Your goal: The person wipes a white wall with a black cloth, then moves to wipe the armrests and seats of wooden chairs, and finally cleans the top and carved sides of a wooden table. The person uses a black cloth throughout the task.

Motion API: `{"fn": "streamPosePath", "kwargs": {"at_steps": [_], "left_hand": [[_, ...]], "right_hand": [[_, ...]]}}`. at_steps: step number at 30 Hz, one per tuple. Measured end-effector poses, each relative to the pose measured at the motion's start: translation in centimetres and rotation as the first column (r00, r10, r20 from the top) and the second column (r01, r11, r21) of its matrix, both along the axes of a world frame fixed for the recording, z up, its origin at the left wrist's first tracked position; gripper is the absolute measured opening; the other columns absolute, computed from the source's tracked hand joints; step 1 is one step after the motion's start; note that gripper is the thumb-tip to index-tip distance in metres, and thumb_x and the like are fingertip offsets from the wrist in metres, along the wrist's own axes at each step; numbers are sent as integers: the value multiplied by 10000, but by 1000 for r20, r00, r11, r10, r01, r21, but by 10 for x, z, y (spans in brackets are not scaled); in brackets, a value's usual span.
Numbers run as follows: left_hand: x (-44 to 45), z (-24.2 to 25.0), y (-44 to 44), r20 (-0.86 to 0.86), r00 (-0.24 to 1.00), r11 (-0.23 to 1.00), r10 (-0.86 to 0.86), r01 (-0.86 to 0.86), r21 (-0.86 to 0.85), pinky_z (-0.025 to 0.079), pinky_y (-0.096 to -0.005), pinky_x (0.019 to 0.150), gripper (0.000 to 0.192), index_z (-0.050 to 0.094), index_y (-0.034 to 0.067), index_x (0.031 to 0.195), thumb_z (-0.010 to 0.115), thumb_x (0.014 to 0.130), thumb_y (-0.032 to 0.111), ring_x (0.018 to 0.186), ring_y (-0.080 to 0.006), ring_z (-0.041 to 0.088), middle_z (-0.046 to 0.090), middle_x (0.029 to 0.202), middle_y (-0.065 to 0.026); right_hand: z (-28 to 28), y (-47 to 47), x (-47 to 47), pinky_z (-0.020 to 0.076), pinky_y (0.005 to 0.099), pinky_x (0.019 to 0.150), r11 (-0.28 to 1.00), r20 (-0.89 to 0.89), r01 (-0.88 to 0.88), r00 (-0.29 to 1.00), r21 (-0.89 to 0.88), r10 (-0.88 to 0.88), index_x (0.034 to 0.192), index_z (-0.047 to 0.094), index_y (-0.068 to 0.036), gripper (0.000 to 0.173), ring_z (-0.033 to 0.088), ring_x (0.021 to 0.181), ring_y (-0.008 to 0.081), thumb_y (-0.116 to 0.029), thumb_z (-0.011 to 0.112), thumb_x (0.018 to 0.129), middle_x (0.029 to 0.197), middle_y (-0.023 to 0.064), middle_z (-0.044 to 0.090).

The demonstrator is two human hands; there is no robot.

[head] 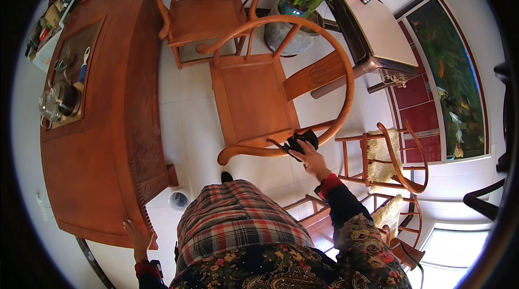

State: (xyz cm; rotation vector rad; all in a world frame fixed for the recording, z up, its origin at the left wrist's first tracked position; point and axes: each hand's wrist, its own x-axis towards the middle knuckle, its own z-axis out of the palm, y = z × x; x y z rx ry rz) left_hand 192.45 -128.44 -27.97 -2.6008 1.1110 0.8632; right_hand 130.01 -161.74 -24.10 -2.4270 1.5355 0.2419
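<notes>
My right hand [311,160] holds a black cloth [305,143] against the curved arm rail of a wooden horseshoe-back armchair [255,102]. The chair stands before me, its seat bare and its carved back splat to the right. My left hand [138,235] rests with spread fingers on the near corner of a large reddish-brown wooden tea table [93,159]. Nothing shows in that hand. Part of the cloth is hidden under my right fingers.
On the table stand a glass teapot [68,97] and a blue-handled brush [84,66]. A second armchair [202,17] and a potted plant [294,33] are beyond. A small bin [179,199] is by the table; chairs with fleece covers [383,155] and an aquarium [450,78] are right.
</notes>
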Motion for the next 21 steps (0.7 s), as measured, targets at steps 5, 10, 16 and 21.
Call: {"fn": "streamPosePath", "kwargs": {"at_steps": [5, 10, 16, 21], "left_hand": [[-4, 4, -5, 15, 999, 999, 44, -44, 10, 165, -489, 1150, 1151, 73, -79, 1446, 753, 690, 460, 1402, -461, 68, 35, 1501, -328], [-4, 13, -11, -22, 997, 997, 72, -72, 32, 183, -480, 1148, 1148, 100, -71, 1448, 765, 678, 460, 1402, -461, 76, 43, 1502, -325], [-3, 18, -13, -63, 996, 997, 62, -59, 45, 196, -471, 1144, 1149, 124, -69, 1446, 769, 667, 475, 1400, -468, 78, 50, 1498, -335], [-5, 11, -5, -8, 997, 997, 72, -71, 25, 181, -468, 1145, 1134, 132, -83, 1441, 761, 681, 474, 1397, -470, 101, 58, 1495, -342]], "right_hand": [[21, -23, -59, 486, 397, 945, 990, 53, 10, 999, -138, -3, 1193, 607, -353, 613, 423, 1290, 346, 72, 530, 758, 1423, 84, 421], [39, -56, -102, 472, 404, 961, 950, 50, 58, 998, -307, -45, 1157, 636, -332, 580, 435, 1275, 356, 71, 528, 755, 1419, 95, 428], [51, -100, -131, 409, 394, 1025, 834, 401, 450, 862, -320, -311, 1198, 628, -230, 609, 431, 1272, 361, 124, 588, 705, 1421, 152, 408], [35, -130, -153, 423, 369, 986, 736, 461, 647, 725, -200, -512, 1277, 565, -134, 687, 508, 1177, 357, 41, 600, 614, 1287, 196, 504]]}}
